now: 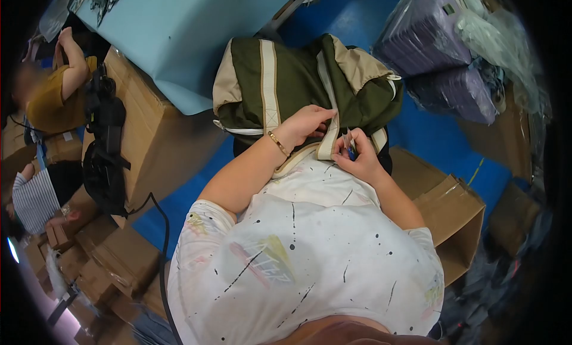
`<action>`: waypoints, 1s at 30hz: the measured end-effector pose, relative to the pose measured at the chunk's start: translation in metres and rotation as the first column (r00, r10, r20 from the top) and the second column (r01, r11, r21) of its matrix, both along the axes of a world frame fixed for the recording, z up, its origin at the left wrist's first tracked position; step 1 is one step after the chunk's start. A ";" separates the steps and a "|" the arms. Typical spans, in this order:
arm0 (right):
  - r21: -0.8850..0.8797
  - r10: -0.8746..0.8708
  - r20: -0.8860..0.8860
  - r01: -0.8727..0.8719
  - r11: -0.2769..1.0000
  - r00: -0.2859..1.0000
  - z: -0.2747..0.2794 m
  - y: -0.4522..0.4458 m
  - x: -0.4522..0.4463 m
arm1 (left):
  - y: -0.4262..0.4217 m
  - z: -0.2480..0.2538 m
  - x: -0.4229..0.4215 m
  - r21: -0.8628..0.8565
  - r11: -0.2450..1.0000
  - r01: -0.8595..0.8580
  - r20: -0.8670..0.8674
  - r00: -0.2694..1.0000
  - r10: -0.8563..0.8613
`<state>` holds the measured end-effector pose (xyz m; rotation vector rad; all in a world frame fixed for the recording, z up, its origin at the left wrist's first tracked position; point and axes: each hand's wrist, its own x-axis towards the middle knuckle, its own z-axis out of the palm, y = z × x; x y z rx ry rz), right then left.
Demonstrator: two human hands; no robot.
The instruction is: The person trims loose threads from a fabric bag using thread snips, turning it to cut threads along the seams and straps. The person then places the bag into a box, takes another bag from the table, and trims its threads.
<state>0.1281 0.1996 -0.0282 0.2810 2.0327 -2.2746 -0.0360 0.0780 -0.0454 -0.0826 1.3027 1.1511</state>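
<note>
An olive-green and beige duffel bag [298,77] with cream webbing straps rests on my lap. My left hand [305,126], with a bracelet at the wrist, lies over the bag's near side. Its thumb and forefinger close on the edge of a cream strap [329,143], the other fingers curled under. In my right hand [360,157], beside the strap's lower end, is a small blue-handled tool that looks like thread snips [351,149]. The fingers wrap round it, and its narrow tips point up toward the bag. The palm hides most of the handle.
A table with a light-blue cover [196,41] stands ahead on the left, by a large carton [149,118]. Purple plastic-wrapped bundles [423,41] are stacked at the right, above an open cardboard box [456,226]. Co-workers [53,100] sit at far left. A black cable [165,244] hangs beside me.
</note>
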 end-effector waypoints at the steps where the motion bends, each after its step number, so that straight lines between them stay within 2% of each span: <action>1: 0.031 0.009 0.018 -0.010 0.999 1.000 0.000 0.001 0.002 | 0.001 0.007 0.003 -0.026 1.000 -0.011 0.010 1.000 0.011; 2: 0.050 0.011 0.013 -0.012 0.999 1.000 0.000 0.001 0.001 | -0.001 0.001 0.008 0.005 1.000 0.013 -0.064 0.998 -0.013; 3: 0.067 0.013 0.006 -0.014 0.998 1.000 0.002 -0.001 0.001 | -0.002 -0.004 0.014 -0.051 0.998 -0.046 -0.139 0.990 0.039; 6: 0.104 0.038 -0.019 -0.036 0.994 0.999 0.001 -0.005 -0.003 | -0.006 -0.003 0.015 0.076 0.991 -0.109 0.045 0.993 0.105; 10: 0.172 0.042 -0.080 -0.028 0.985 0.996 0.007 -0.007 -0.006 | -0.005 -0.003 0.018 0.091 0.977 -0.191 0.109 0.977 0.180; 13: 0.387 0.088 -0.069 -0.055 0.921 0.994 0.019 0.002 -0.009 | -0.009 -0.013 0.015 0.136 0.964 -0.230 0.163 0.965 0.207; 15: 0.460 0.000 -0.031 0.015 0.888 1.000 0.036 0.009 -0.016 | -0.011 -0.016 0.012 0.196 0.944 -0.267 0.208 0.952 0.226; 16: 0.494 -0.047 -0.015 0.048 0.868 0.999 0.044 0.012 -0.020 | -0.012 -0.014 0.015 0.189 0.931 -0.312 0.135 0.947 0.291; 19: 0.583 -0.131 -0.168 0.206 0.786 0.977 0.050 0.025 -0.044 | -0.008 -0.007 0.017 0.328 0.876 -0.353 -0.060 0.918 0.392; 21: 0.579 -0.163 -0.137 0.212 0.787 0.977 0.058 0.035 -0.063 | -0.008 0.012 0.019 0.428 0.823 -0.374 -0.115 0.880 0.460; 22: 0.579 -0.184 -0.315 0.342 0.740 0.931 0.037 0.044 -0.072 | -0.009 0.029 0.022 0.464 0.792 -0.397 -0.135 0.852 0.506; 23: 0.557 -0.258 -0.148 0.296 0.776 0.955 0.025 0.054 -0.071 | -0.011 0.038 0.024 0.501 0.759 -0.415 -0.154 0.821 0.550; 24: 0.519 -0.290 -0.177 0.339 0.785 0.941 0.012 0.060 -0.069 | -0.016 0.036 0.027 0.558 0.736 -0.383 -0.175 0.813 0.555; 25: 0.478 -0.318 -0.203 0.377 0.794 0.926 -0.001 0.064 -0.068 | -0.019 0.039 0.025 0.547 0.744 -0.384 -0.127 0.840 0.527; 27: 0.449 -0.341 -0.115 0.355 0.820 0.933 -0.016 0.063 -0.056 | -0.024 0.043 0.022 0.531 0.751 -0.391 -0.017 0.882 0.471; 30: 0.495 -0.317 -0.063 0.306 0.813 0.946 -0.026 0.062 -0.042 | -0.015 0.025 0.021 0.417 0.816 -0.401 -0.018 0.894 0.449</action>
